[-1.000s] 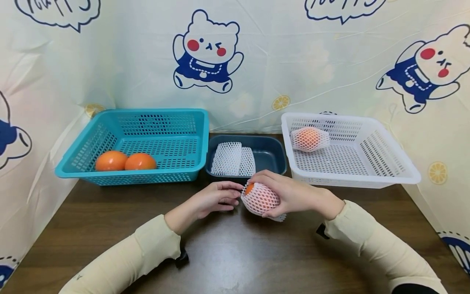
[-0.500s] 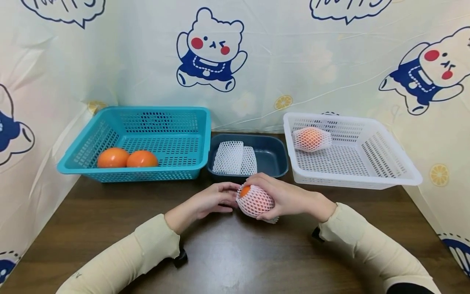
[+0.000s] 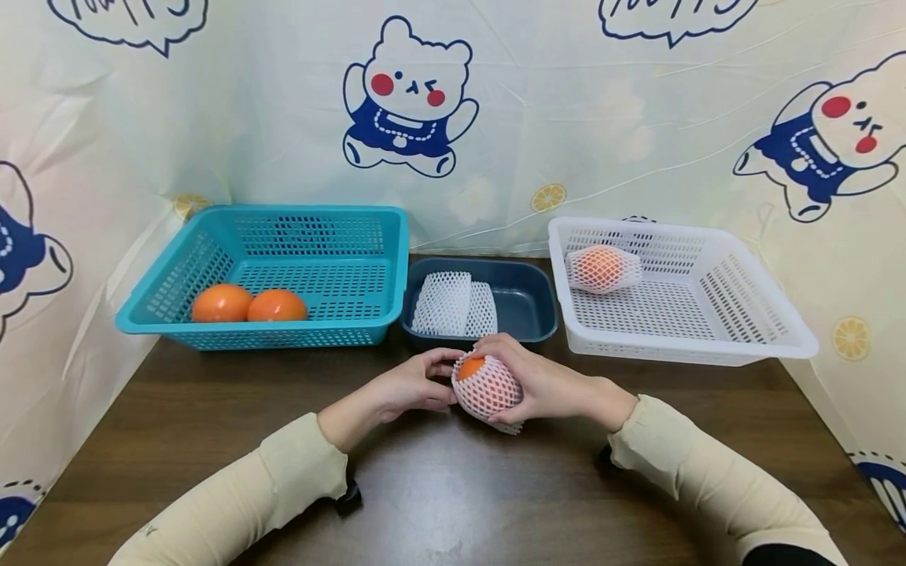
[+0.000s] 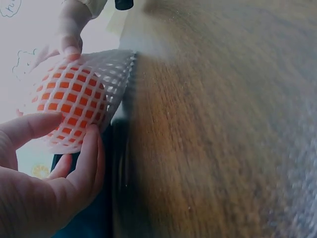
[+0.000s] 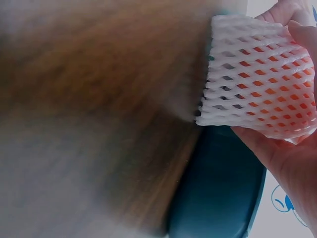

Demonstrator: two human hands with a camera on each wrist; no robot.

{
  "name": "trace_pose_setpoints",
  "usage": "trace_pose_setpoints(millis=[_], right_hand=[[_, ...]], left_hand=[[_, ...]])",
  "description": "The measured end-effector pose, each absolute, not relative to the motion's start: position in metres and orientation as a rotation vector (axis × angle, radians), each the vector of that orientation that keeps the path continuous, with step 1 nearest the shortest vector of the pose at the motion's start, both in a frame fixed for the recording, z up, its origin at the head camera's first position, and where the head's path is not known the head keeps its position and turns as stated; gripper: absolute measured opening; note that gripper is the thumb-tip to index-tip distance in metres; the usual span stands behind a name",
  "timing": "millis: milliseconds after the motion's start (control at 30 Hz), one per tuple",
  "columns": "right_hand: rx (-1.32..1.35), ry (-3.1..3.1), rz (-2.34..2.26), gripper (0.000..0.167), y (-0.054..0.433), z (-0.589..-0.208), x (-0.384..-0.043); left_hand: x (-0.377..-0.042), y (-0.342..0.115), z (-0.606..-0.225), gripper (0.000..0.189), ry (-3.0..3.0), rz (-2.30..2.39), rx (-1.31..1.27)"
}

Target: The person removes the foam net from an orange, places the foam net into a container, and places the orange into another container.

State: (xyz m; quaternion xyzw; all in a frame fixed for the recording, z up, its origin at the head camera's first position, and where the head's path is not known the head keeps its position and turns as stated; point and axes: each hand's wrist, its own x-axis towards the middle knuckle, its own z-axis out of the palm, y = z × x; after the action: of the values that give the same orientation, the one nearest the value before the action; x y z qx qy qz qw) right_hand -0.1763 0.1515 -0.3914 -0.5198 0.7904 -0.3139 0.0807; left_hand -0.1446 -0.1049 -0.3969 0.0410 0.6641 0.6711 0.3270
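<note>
My right hand (image 3: 548, 385) grips an orange (image 3: 470, 368) in a white foam net sleeve (image 3: 488, 391) just above the dark wooden table. A bit of bare peel shows at the sleeve's left opening, while the sleeve's loose end hangs past the fruit at lower right. At the left end, my left hand (image 4: 54, 183) holds the netted fruit between thumb (image 4: 42, 124) and fingertips. In the right wrist view the loose, open end of the sleeve (image 5: 237, 74) faces the camera, and the right hand (image 5: 292, 163) wraps the fruit from the side.
A teal basket (image 3: 304, 336) with two bare oranges (image 3: 249, 304) stands at back left. Spare foam nets (image 3: 453, 305) lie in a small dark blue tray (image 3: 527, 303) at the middle. A white basket (image 3: 658, 346) at right holds another netted orange (image 3: 604, 268). Patterned cloth (image 3: 283, 102) hangs behind.
The right hand has carried the netted orange a little to the left, toward the left hand. The left fingers, earlier beside the net, have closed in on its left end.
</note>
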Motion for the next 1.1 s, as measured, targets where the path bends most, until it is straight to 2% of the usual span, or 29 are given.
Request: trace_pose_setpoints(millis=[267, 633, 900, 1000, 1100], right_hand=[[-1.534, 2.356, -0.952, 0.083, 0.153, -0.399, -0.177], [-1.47, 2.328, -0.936, 0.087, 0.16, -0.396, -0.178], [-1.295, 2.385, -0.978, 0.089, 0.165, -0.392, -0.178], [-1.246, 2.419, -1.0, 0.084, 0.166, -0.391, -0.179], [-1.231, 2.452, -1.013, 0.071, 0.167, -0.387, -0.18]], left_hand=[[-0.142, -0.1, -0.398, 0.075, 1.777, 1.757, 0.142], [-0.14, -0.092, -0.397, 0.062, 1.957, 1.709, 0.178], [-0.14, -0.09, -0.396, 0.063, 1.953, 1.709, 0.183], [-0.14, -0.089, -0.395, 0.062, 1.943, 1.719, 0.165], [-0.14, -0.089, -0.394, 0.056, 1.967, 1.723, 0.142]])
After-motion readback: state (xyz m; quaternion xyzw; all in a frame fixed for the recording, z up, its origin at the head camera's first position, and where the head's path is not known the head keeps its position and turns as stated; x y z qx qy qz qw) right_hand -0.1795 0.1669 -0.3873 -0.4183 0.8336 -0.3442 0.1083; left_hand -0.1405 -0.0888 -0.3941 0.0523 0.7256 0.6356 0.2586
